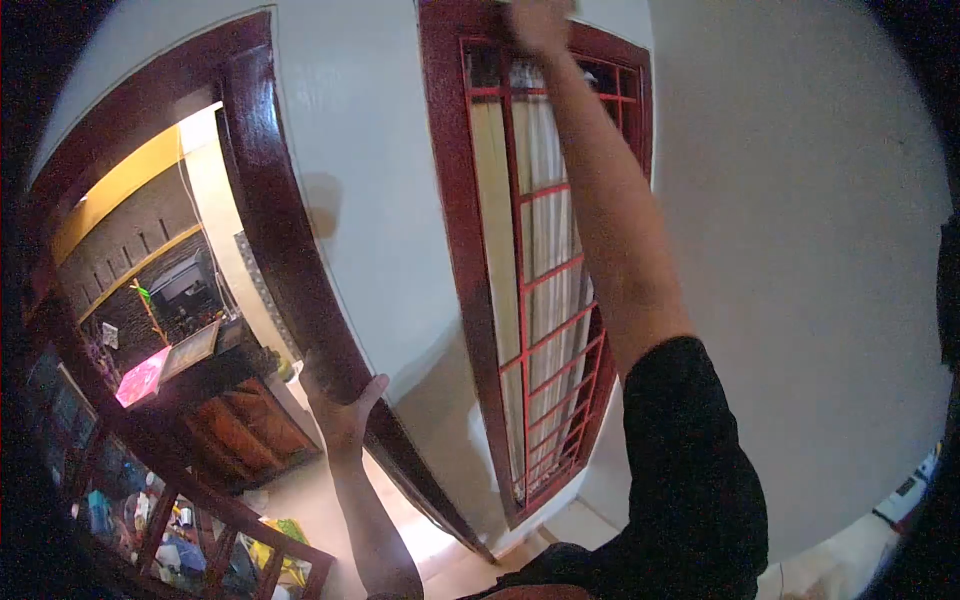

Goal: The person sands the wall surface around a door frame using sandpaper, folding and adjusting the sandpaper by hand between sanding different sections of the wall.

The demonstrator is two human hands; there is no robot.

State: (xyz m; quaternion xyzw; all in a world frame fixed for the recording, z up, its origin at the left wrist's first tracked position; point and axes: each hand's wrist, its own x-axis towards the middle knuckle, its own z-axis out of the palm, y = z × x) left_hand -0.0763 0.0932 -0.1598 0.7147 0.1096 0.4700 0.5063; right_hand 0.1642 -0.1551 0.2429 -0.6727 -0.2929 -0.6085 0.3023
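My left hand (343, 410) grips the dark red door frame (300, 260) at its right post, thumb on the wall side and fingers wrapped out of sight. High up, my right hand (540, 28) is raised to the top of the dark red window frame (455, 200), closed and cut off by the view's upper edge. It is blurred, and what it holds, if anything, I cannot make out. Behind the red window bars (550, 275) hang pale curtains (540, 150).
Through the doorway stand a dark cabinet (250, 430) and a pink item (143, 377). At lower left, an opened barred panel (240, 525) has several small items behind it. A plain wall (800, 250) rises at right, meeting the tiled floor (830, 565).
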